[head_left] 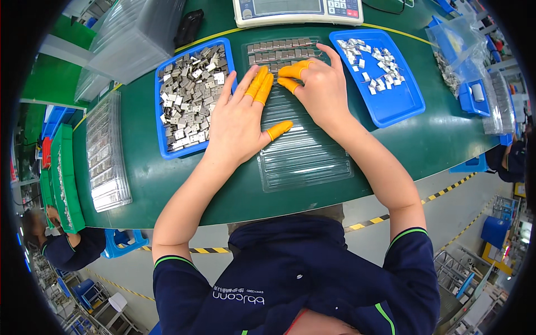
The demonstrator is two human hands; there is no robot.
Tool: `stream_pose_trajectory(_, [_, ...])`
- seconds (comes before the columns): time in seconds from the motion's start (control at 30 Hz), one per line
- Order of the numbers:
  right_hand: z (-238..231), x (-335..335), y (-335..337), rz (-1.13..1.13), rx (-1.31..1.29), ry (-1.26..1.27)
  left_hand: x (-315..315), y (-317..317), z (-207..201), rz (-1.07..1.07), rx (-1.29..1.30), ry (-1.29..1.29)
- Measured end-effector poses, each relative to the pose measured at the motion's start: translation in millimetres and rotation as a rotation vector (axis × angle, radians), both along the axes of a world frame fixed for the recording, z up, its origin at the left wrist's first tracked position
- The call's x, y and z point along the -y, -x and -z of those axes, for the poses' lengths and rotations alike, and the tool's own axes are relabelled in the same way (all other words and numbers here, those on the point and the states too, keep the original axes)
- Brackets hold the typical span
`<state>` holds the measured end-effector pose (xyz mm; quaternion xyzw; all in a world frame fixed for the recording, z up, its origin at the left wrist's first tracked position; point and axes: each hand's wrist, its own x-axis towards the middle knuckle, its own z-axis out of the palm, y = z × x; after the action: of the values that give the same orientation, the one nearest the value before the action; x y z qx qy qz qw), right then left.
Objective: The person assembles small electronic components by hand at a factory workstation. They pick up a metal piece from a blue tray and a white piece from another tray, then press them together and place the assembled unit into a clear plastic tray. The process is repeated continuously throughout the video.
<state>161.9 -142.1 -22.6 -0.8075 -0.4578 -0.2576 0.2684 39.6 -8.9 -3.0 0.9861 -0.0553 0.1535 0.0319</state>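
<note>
A clear plastic tray (pixel 306 162) with long grooves lies before me. Its far rows hold small metal connector shells (pixel 282 43); the near grooves show bare. My left hand (pixel 237 120) rests flat with fingers spread over the tray's left edge, yellow finger cots on some fingers and the thumb. Bent in a pinch over the filled rows, my right hand (pixel 322 92) has yellow cots on its thumb and a finger; what is between the tips is too small to make out. Left of the tray, a blue bin (pixel 161 131) holds many loose metal shells (pixel 190 95).
On the right, a blue tray (pixel 399 111) carries small white-and-metal pieces (pixel 385 61). A scale (pixel 298 21) stands at the back. Clear trays (pixel 106 151) lie at left, beside stacked ones (pixel 131 42). A green bin (pixel 67 178) and another person's arm (pixel 70 240) are far left.
</note>
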Motion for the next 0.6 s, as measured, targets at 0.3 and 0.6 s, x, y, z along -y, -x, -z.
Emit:
stream_pose_trajectory(0.3, [15.3,1.4,-1.0,-0.014,-0.021,0.151,-2.6,3.7,9.1,0.038,-0.065,0.017])
stream_pose_trajectory(0.6, [16.7,2.8,-1.8,-0.064,-0.08,0.137,-3.3,3.4,8.0,0.038,0.009,0.095])
